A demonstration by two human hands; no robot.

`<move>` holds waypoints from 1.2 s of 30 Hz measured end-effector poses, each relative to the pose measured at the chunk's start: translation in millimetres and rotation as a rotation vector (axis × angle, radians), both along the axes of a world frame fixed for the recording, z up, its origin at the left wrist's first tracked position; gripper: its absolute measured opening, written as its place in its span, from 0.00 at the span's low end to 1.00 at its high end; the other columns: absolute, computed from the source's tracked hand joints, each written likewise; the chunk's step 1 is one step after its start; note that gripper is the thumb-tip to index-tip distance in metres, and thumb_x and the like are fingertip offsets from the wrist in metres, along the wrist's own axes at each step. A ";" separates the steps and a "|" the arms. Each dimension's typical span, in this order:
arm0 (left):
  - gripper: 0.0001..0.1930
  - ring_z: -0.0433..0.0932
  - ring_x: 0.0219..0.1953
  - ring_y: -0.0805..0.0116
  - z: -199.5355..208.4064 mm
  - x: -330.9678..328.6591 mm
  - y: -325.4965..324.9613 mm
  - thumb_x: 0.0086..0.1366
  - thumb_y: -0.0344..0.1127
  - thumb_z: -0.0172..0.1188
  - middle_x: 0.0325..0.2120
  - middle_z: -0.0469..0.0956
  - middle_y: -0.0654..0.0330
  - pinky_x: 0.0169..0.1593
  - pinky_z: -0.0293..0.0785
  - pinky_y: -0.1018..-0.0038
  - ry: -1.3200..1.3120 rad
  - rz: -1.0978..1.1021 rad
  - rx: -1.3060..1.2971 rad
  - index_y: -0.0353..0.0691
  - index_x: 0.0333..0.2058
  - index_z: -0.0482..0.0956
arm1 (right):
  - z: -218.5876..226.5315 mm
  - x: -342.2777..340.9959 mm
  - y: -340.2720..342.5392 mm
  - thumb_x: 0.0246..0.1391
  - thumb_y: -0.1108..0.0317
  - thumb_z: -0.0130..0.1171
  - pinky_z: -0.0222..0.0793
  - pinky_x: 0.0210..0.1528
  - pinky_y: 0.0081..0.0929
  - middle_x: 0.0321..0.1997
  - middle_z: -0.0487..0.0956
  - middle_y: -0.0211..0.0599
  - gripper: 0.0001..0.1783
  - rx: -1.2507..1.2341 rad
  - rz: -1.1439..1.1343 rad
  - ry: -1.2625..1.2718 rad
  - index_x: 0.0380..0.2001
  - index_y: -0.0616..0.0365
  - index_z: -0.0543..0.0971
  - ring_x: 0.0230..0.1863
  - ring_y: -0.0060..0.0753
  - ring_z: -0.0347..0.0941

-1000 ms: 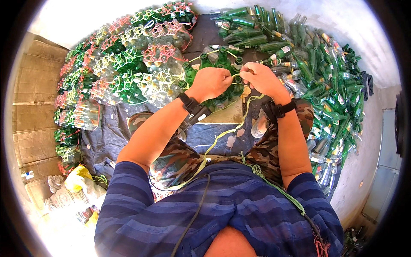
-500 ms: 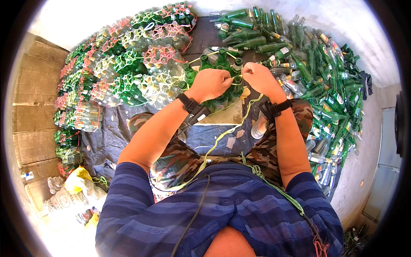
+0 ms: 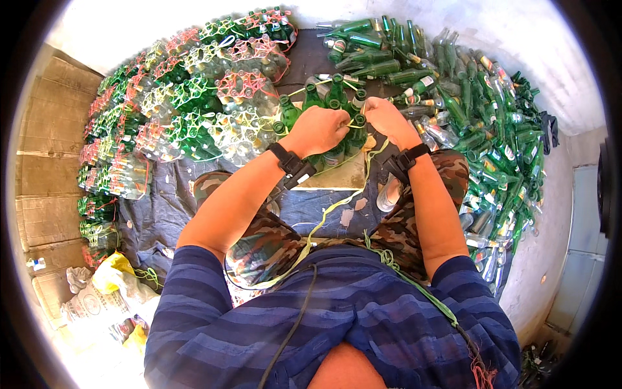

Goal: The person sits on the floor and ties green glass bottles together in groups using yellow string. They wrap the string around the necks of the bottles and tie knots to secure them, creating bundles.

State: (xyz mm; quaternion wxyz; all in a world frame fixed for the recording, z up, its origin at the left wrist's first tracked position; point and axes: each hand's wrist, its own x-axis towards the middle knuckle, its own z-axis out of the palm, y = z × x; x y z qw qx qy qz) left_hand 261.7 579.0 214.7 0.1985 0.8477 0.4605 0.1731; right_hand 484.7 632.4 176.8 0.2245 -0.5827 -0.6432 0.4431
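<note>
Several upright green glass bottles [image 3: 312, 96] stand in a cluster in front of me, with a thin yellow-green plastic strap [image 3: 333, 207] looped round their necks. My left hand [image 3: 319, 131] is closed at the near side of the cluster, its fingers pinching at the strap by a bottle neck. Close by on the right, my right hand [image 3: 387, 121] is also closed, holding the strap at the cluster's right edge. Its fingertips are partly hidden. From there the loose strap trails down across the board to my lap. Both wrists wear black bands.
Under the cluster lies a pale board [image 3: 343, 181] on a dark sheet [image 3: 295, 217]. Rows of strapped bottle bundles [image 3: 194, 97] stand at left. A large heap of loose bottles [image 3: 492, 142] fills the right. Bags [image 3: 116, 275] lie at lower left beside cardboard [image 3: 55, 162].
My right hand has moved slightly left and down, closer to my left hand. The trailing strap has shifted left near it. My left hand stays almost where it was.
</note>
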 end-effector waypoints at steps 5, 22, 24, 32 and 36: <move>0.11 0.83 0.34 0.46 -0.4 -0.5 -1.7 0.64 0.39 0.62 0.30 0.83 0.50 0.39 0.77 0.55 -0.009 -0.017 0.035 0.40 0.41 0.83 | -3.3 -0.3 0.9 0.54 0.74 0.54 0.66 0.35 0.34 0.26 0.75 0.35 0.06 -0.050 -0.011 0.094 0.31 0.64 0.78 0.31 0.30 0.68; 0.13 0.84 0.39 0.55 29.5 -82.4 2.7 0.64 0.40 0.66 0.34 0.84 0.53 0.43 0.79 0.62 -0.082 0.295 0.218 0.39 0.43 0.84 | -18.0 -3.3 -0.2 0.55 0.73 0.58 0.70 0.50 0.31 0.44 0.81 0.42 0.21 -0.012 -0.153 0.085 0.53 0.63 0.77 0.46 0.35 0.75; 0.19 0.84 0.38 0.52 23.8 -106.0 2.9 0.64 0.47 0.66 0.32 0.84 0.53 0.43 0.78 0.60 0.039 0.334 0.143 0.41 0.49 0.82 | -6.6 -12.0 -5.0 0.56 0.73 0.58 0.69 0.51 0.31 0.47 0.82 0.43 0.28 0.038 -0.127 0.073 0.61 0.63 0.75 0.48 0.34 0.75; 0.33 0.84 0.32 0.52 19.2 -127.8 0.1 0.62 0.51 0.69 0.27 0.82 0.51 0.42 0.77 0.58 0.026 0.288 -0.153 0.45 0.62 0.71 | 19.5 -8.3 -11.0 0.58 0.75 0.50 0.48 0.20 0.20 0.27 0.71 0.18 0.34 -0.139 -0.063 0.172 0.70 0.48 0.70 0.20 0.14 0.57; 0.29 0.85 0.29 0.62 33.2 -135.4 -1.1 0.62 0.43 0.68 0.27 0.83 0.54 0.34 0.80 0.65 -0.069 0.373 -0.551 0.42 0.60 0.71 | 27.4 -9.6 -13.2 0.55 0.78 0.52 0.64 0.37 0.20 0.42 0.79 0.28 0.36 -0.189 -0.050 0.224 0.70 0.56 0.69 0.35 0.21 0.70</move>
